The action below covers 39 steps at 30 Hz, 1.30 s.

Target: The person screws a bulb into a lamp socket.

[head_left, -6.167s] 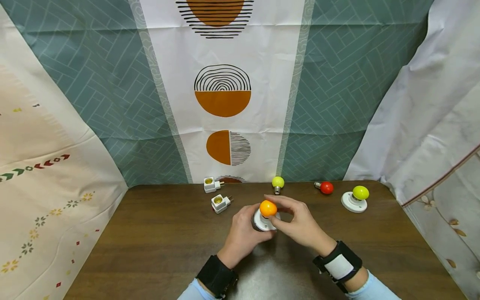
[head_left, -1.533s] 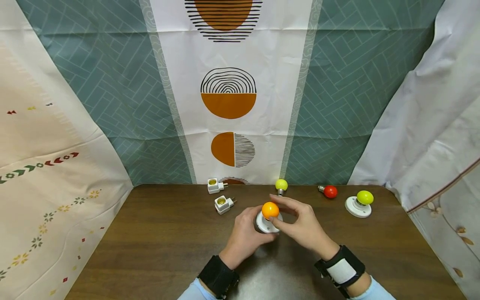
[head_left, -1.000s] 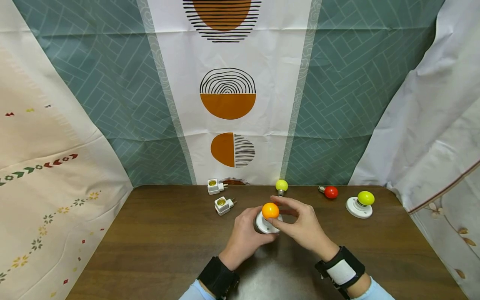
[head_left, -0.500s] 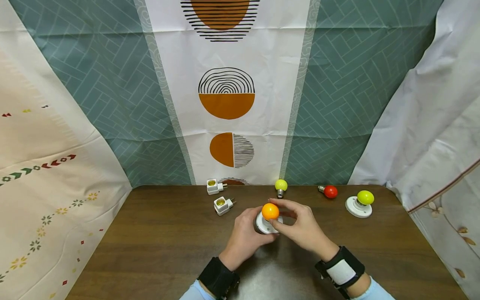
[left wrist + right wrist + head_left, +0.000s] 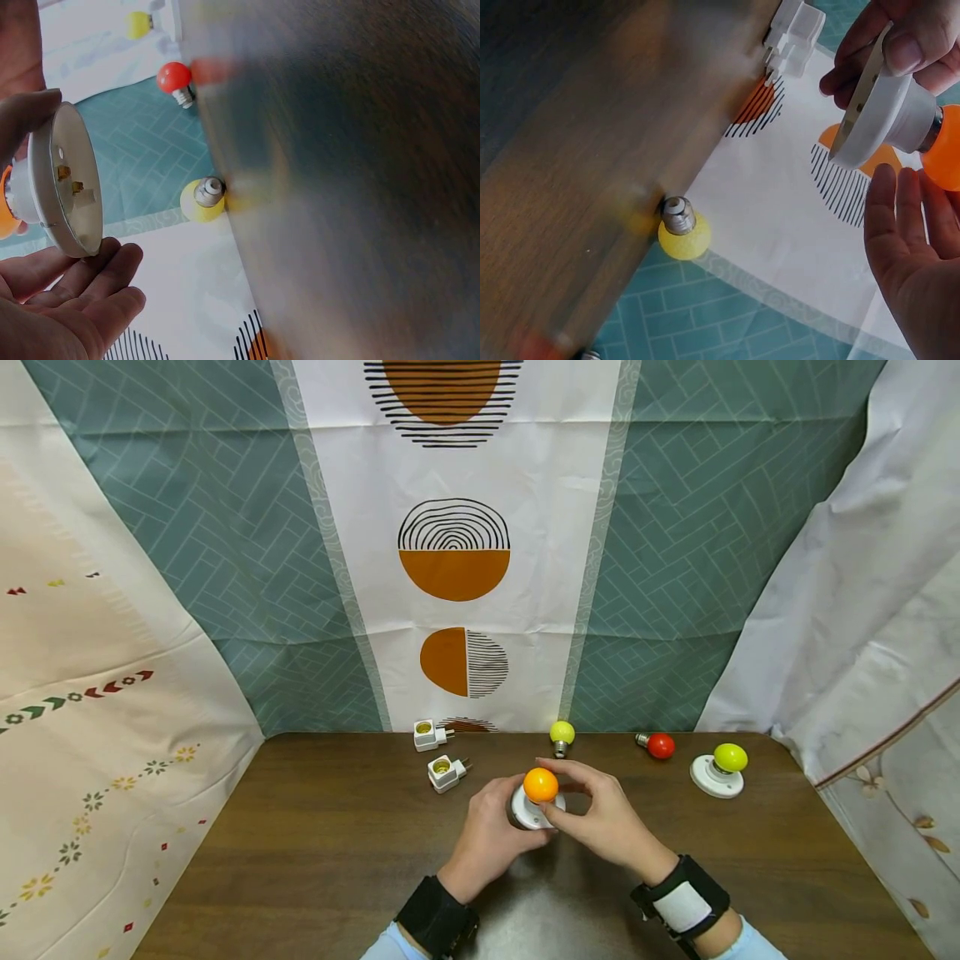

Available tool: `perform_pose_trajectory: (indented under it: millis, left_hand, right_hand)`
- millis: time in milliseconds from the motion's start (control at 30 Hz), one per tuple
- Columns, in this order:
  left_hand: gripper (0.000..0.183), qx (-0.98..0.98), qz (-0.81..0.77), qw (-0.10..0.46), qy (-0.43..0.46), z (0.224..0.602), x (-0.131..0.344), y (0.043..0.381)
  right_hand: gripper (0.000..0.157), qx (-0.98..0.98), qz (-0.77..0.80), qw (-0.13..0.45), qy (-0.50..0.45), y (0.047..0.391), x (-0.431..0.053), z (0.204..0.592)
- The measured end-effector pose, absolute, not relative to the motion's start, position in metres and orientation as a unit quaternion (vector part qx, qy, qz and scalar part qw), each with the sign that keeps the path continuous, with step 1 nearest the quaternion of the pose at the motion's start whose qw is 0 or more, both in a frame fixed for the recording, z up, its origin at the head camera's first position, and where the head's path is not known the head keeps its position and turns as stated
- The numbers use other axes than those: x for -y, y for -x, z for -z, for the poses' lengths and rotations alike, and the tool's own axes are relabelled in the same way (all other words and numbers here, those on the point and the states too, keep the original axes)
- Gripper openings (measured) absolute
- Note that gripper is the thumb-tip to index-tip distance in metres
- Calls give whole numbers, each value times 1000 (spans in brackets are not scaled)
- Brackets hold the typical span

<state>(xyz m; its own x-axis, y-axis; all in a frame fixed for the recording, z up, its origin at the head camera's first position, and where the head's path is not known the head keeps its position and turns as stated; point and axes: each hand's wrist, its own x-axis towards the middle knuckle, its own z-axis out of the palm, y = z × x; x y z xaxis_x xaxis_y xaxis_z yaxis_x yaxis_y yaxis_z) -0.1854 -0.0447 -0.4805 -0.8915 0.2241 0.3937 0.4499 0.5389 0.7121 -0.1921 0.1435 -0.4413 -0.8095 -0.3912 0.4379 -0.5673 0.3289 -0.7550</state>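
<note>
My left hand [image 5: 491, 831] grips a white round lamp holder [image 5: 528, 812] by its rim, thumb on the near side. The left wrist view shows the holder's hollow underside [image 5: 79, 184] with brass screws, raised off the table. An orange light bulb [image 5: 541, 785] sits in the holder's socket. A strip of its metal cap [image 5: 931, 129] shows above the socket in the right wrist view. My right hand [image 5: 603, 814] pinches this bulb, thumb on the near side and index finger on the far side.
At the table's back edge lie a yellow-green bulb [image 5: 562, 734] and a red bulb [image 5: 660, 746]. Two white plug-in sockets [image 5: 428, 736] lie left of them. Far right stands another white holder [image 5: 712, 783] with a yellow-green bulb [image 5: 730, 757]. Fabric hangs behind the brown table [image 5: 337, 852].
My right fingers shift slightly around the orange bulb, and the right index finger sits a little lower. The left hand keeps its grip on the lamp holder. The head view moves slightly.
</note>
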Motion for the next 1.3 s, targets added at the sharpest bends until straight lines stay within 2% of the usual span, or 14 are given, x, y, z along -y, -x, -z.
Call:
perform_pose_trajectory:
  millis: [200, 467, 700, 800, 1100, 1300]
  left_hand:
    - [69, 869, 436, 135, 194, 481, 45, 186]
    - [70, 866, 440, 134, 197, 478, 45, 186]
    - [68, 867, 438, 132, 197, 477, 44, 186]
    - [69, 868, 436, 133, 198, 477, 44, 186]
    - [68, 867, 438, 134, 196, 479, 45, 184]
    - [69, 866, 438, 138, 199, 480, 46, 184]
  right_hand:
    - [47, 808, -503, 103, -289, 190, -142, 439]
    - [52, 802, -513, 115, -283, 192, -142, 437]
    - [49, 791, -521, 102, -305, 174, -135, 403]
    - [46, 787, -523, 111, -308, 172, -133, 401]
    - [44, 770, -538, 160, -303, 176, -131, 412]
    - [53, 783, -531, 126, -299, 186, -138, 432]
